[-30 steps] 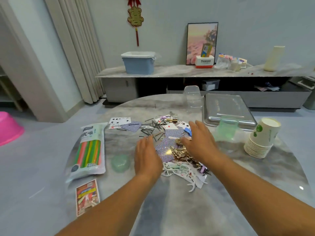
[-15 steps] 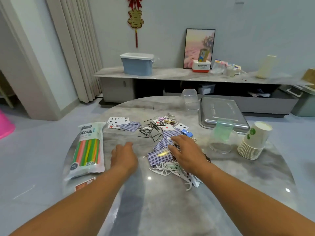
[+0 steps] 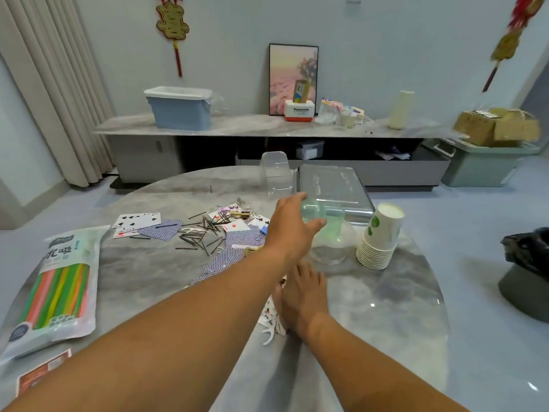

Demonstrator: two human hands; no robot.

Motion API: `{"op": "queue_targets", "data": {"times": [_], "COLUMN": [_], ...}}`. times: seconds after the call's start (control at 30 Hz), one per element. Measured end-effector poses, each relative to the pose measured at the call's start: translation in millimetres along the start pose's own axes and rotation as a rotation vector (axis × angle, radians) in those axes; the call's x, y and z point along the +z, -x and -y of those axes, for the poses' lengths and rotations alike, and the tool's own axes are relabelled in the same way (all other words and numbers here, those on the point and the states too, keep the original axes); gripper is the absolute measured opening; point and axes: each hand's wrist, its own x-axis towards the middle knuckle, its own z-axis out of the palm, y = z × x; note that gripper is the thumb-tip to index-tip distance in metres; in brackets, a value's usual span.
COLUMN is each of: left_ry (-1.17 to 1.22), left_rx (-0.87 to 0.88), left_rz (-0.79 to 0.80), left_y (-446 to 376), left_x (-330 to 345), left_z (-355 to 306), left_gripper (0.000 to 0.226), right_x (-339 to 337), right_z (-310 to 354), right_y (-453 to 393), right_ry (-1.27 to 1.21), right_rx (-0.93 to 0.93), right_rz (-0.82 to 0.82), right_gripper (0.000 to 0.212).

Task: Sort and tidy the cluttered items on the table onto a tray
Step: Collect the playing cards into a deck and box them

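At two o'clock your tray sits empty; cards unsorted; left hand spread toward the green-lidded jar, right hand flat, both holding nothing.

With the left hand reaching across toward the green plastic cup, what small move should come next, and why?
Probably closing the left hand round the green cup: its fingers are spread right beside the cup, holding nothing. The right hand rests by the floss picks, and the metal tray sits just behind.
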Motion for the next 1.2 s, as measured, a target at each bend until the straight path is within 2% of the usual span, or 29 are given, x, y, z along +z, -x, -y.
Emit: {"op": "queue_targets", "data": {"times": [0.03, 0.17, 0.27, 0.47, 0.57, 0.7, 0.83, 0.93, 1.0, 1.1, 1.2], "left_ry": [0.008, 0.031, 0.002, -0.177, -0.178, -0.132, -0.129, -0.098, -0.096, -0.155, -0.218], "left_rx": [0.022, 0.079, 0.113, 0.098, 0.09, 0.094, 0.119, 0.132, 0.137, 0.109, 0.016], "left_rz": [0.008, -0.001, -0.016, 0.126, 0.135, 0.168, 0.178, 0.186, 0.171, 0.107, 0.048], "left_y": [-7.0, -31.1, -51.3, -62.5, -59.5, -52.2, -50.0, -49.0, -50.5, -53.5, -51.3], "left_x": [9.0, 28.6, 38.7, 58.9, 61.8, 55.9, 48.2, 43.7, 36.3, 15.6, -11.0], "left_z": [-7.7, -27.5, -36.3, -23.5, -13.0, -4.8, 3.4, 3.8, 5.6, 21.1, 50.4], "left_gripper": [0.065, 0.06, 0.056, 0.053, 0.057, 0.075, 0.074, 0.083, 0.081, 0.068, 0.061], "right_x": [3.2, 12.3, 13.9, 15.2, 18.0, 19.0, 19.1, 18.6, 17.2, 15.6, 18.8], "right_z": [-4.2, -9.3, -11.3, -13.8, -14.1, -13.6, -7.6, -3.9, -1.5, 1.3, 0.4], "right_y": [0.1, -6.3, -6.4, -11.6, -10.6, -13.8, -15.8, -17.6, -18.9, -19.8, -20.7], "right_ry": [0.012, -0.035, -0.073, -0.102, -0.106, -0.091, -0.111, -0.119, -0.12, -0.129, -0.163], "right_rx": [-0.036, -0.132, -0.153, -0.142, -0.154, -0.17, -0.184, -0.183, -0.165, -0.136, -0.113], "right_rz": [-0.015, -0.044, -0.041, -0.053, -0.05, -0.088, -0.113, -0.102, -0.082, -0.056, -0.066], "right_gripper": [0.082, 0.055, 0.059, 0.058, 0.055, 0.052, 0.05, 0.049, 0.057, 0.085, 0.079]}}
